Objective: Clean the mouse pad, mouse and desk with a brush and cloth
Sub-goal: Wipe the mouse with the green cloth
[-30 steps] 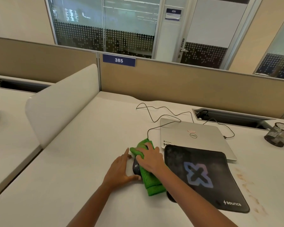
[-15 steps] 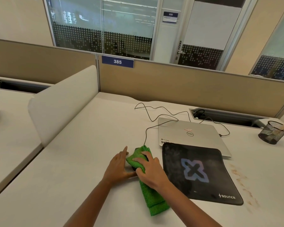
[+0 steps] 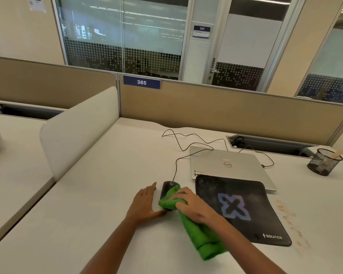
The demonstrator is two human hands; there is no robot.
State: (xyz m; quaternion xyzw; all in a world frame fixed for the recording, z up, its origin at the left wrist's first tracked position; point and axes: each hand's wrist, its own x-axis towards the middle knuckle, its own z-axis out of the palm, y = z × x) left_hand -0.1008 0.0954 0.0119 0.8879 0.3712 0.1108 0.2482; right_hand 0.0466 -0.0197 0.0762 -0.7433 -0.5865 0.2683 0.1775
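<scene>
A black wired mouse (image 3: pixel 167 188) lies on the white desk (image 3: pixel 99 196), left of a black mouse pad (image 3: pixel 244 206) with a pale X print. My left hand (image 3: pixel 145 204) rests flat against the mouse's left side, thumb at its near end. My right hand (image 3: pixel 194 206) presses a green cloth (image 3: pixel 202 234) onto the near half of the mouse; the cloth trails toward me under my forearm. The mouse's far end shows bare. No brush is in view.
A closed silver laptop (image 3: pixel 228 165) lies behind the pad, partly under it. The mouse cable (image 3: pixel 186 143) loops toward a cable slot (image 3: pixel 265 143). A black mesh cup (image 3: pixel 324 162) stands far right. Brownish stains (image 3: pixel 289 220) mark the desk right of the pad. A white divider (image 3: pixel 77 131) stands left.
My right hand has drawn the cloth back toward me, uncovering the far end of the mouse. My left hand stays against the mouse's side.
</scene>
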